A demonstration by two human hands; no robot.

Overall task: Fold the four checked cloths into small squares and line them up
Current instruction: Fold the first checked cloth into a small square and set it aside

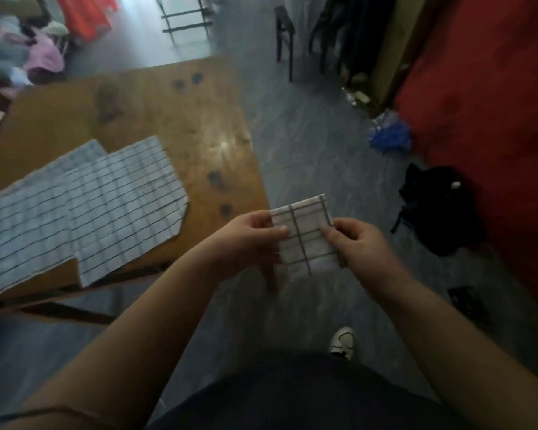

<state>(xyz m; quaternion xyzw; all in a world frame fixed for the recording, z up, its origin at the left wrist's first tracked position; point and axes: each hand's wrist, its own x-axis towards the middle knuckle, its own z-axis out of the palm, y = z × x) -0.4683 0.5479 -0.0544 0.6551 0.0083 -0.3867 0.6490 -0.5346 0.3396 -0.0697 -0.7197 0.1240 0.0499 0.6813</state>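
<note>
Left hand (249, 240) and right hand (359, 243) pinch folded cloth (305, 234) | two flat cloths (84, 209) at 9 o'clock | wooden table (174, 107)

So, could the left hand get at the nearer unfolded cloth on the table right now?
Probably yes: nothing lies between the left hand and the unfolded cloth, flat by the table edge. But it is pinching the folded cloth with the right hand, so it must let go first.
</note>
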